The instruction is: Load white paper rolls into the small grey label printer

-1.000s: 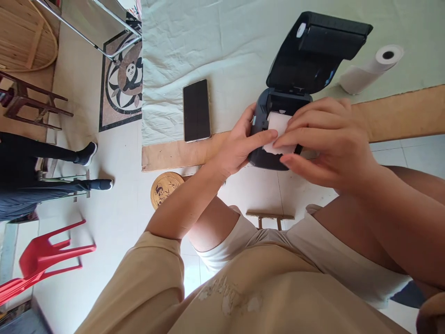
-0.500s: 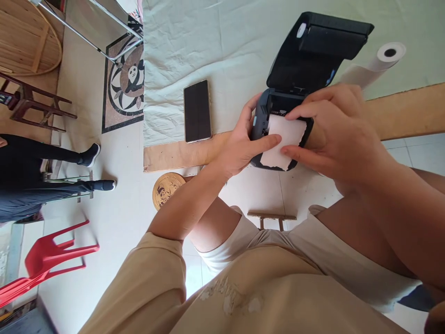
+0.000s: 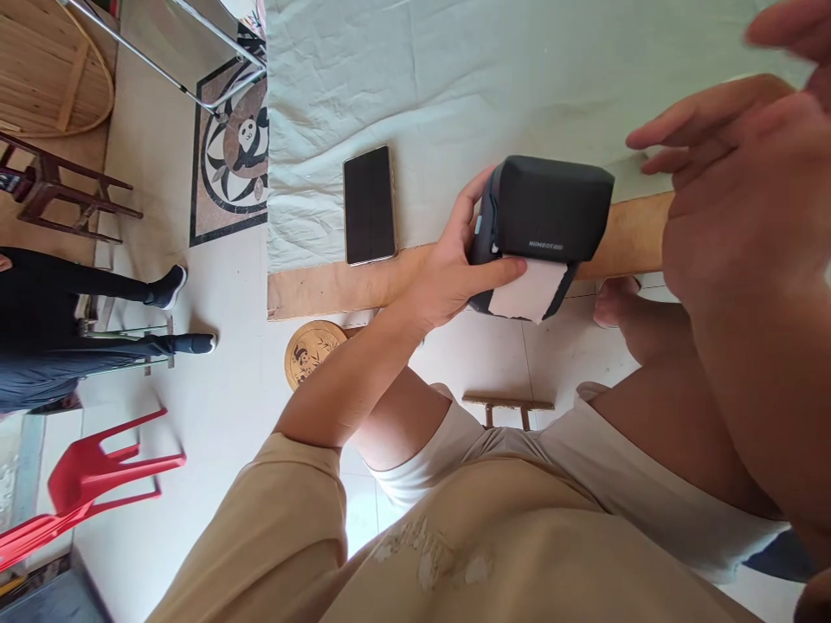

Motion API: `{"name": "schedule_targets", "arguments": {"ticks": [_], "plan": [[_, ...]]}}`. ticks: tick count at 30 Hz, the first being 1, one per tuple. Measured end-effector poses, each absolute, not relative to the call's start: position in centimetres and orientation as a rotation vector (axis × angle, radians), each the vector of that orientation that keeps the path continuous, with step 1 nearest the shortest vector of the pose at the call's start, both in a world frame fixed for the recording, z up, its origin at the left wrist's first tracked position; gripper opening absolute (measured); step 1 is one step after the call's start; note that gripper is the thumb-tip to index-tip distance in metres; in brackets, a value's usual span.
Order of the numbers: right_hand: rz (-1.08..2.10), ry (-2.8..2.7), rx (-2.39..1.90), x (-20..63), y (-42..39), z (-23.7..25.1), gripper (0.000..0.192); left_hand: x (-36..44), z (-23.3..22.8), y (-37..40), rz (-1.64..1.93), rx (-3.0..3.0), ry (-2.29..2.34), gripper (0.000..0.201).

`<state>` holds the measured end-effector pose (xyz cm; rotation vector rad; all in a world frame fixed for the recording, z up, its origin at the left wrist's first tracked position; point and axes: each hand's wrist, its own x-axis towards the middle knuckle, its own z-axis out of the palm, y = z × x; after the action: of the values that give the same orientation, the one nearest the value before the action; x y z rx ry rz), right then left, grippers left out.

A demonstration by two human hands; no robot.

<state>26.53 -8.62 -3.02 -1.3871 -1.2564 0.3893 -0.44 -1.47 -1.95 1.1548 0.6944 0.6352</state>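
Note:
A black label printer (image 3: 551,203) with its lid down rests in my left hand (image 3: 454,272) at the table's front edge. The fingers go round its left side, and the thumb presses on the white paper strip (image 3: 529,290) coming out from under the lid. This strip has a torn lower edge. My right hand (image 3: 746,173) is off to the right, apart from the printer and somewhat blurred. Its fingers are stretched out, with nothing visible in them. Blurred fingers (image 3: 785,30) also show at the top right corner; I cannot tell whether they belong to the same hand.
Left of the printer, a dark-screened phone (image 3: 369,206) lies on the pale green cloth (image 3: 441,78) with a wooden table edge (image 3: 331,290) below. A round panda stool (image 3: 315,355) stands beneath. Farther left are a red chair (image 3: 97,472) and a person's legs (image 3: 123,285).
The printer's raised lid has come down over the paper. My right hand has left the printer and moved right. The paper roll seen earlier on the table is out of sight.

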Motion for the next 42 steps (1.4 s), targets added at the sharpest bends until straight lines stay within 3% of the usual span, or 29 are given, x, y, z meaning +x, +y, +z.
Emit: {"name": "schedule_targets", "arguments": {"ticks": [4,6,8,11,21,24,31,33,38,42], "plan": [[0.652,-1.465,-1.305,25.6,-8.4,-3.3,0.07,-0.6,-1.7,-1.9,0.679,1.11,0.684,0.12],[0.906,-1.577,-1.275,25.7,-8.3,-3.5,0.081,-0.7,-1.4,-2.2,0.677,1.054,0.679,0.112],[1.045,-1.607,-1.239,25.8,-8.2,-3.6,0.095,-0.6,-1.2,-2.4,0.663,1.011,0.682,0.089],[1.046,-1.595,-1.252,26.0,-8.2,-3.7,0.102,-0.4,-0.6,-2.6,0.653,0.99,0.716,0.056],[1.046,-1.586,-1.333,25.7,-8.2,-4.0,0.097,0.1,0.5,-2.9,0.657,0.921,0.795,0.036],[1.065,-1.552,-1.35,25.5,-8.3,-3.6,0.094,0.7,0.6,-3.2,0.698,0.832,0.726,0.022],[0.749,-1.615,-1.426,25.3,-9.2,-3.1,0.077,1.7,0.8,-2.5,0.719,0.624,0.841,0.038],[0.645,-1.705,-1.39,25.6,-9.4,-3.0,0.071,1.8,0.9,-2.5,0.738,0.582,0.877,0.035],[0.581,-1.857,-1.295,26.9,-9.0,-3.1,0.093,2.1,1.6,-2.6,0.743,0.62,0.87,0.033],[0.337,-1.817,-1.362,26.9,-8.9,-2.8,0.091,1.6,1.2,-2.5,0.663,0.646,0.748,0.038]]}}
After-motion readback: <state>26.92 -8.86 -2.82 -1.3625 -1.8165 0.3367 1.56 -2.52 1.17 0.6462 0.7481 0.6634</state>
